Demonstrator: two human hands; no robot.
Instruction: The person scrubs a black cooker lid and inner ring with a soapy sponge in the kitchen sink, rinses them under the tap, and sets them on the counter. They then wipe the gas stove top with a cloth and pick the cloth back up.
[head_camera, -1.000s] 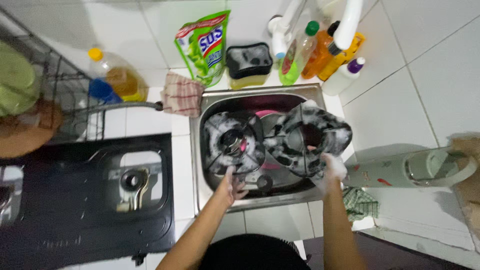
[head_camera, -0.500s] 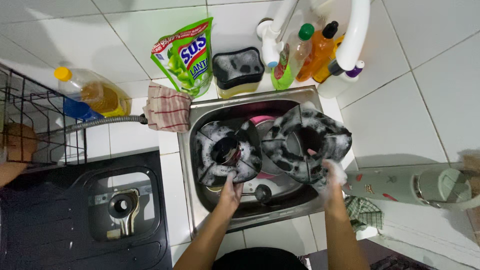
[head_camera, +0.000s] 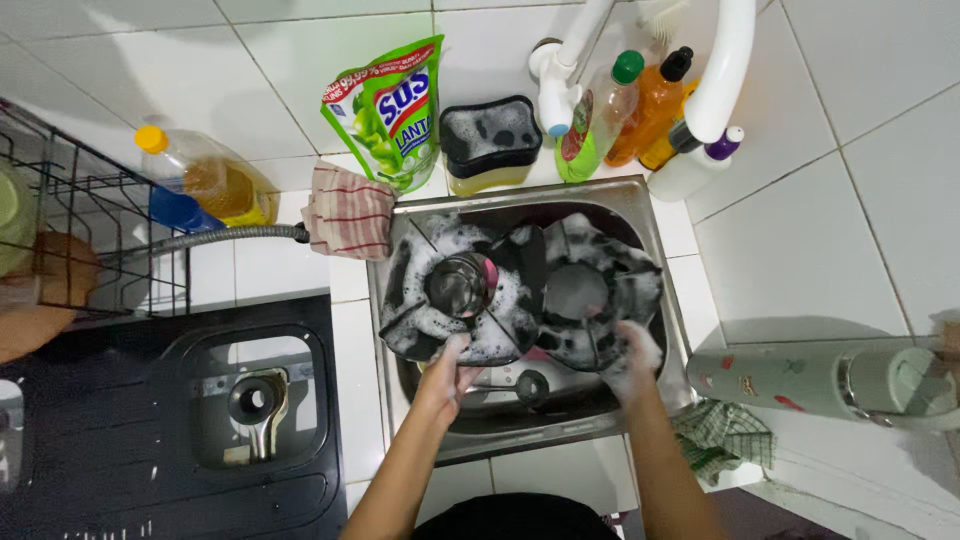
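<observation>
Two black stove pan supports covered in white foam sit over the steel sink (head_camera: 655, 235). My left hand (head_camera: 447, 372) grips the near edge of the left support (head_camera: 415, 290), which is raised and tilted. My right hand (head_camera: 632, 362), coated in suds, holds the near rim of the right support (head_camera: 595, 290), which lies lower inside the sink. The two supports overlap in the middle. A pink item shows through the left one's opening.
A black stove top (head_camera: 170, 420) with a bare burner lies to the left. Behind the sink stand a green refill pouch (head_camera: 390, 110), a soapy sponge tub (head_camera: 490, 140), several bottles (head_camera: 640, 105), a white tap (head_camera: 725, 60) and a striped cloth (head_camera: 345, 210). A pale flask (head_camera: 800, 375) lies right.
The right support has dropped from the sink's right rim down into the basin, toward the left one. My left hand has lifted the left support higher. The view shifted slightly.
</observation>
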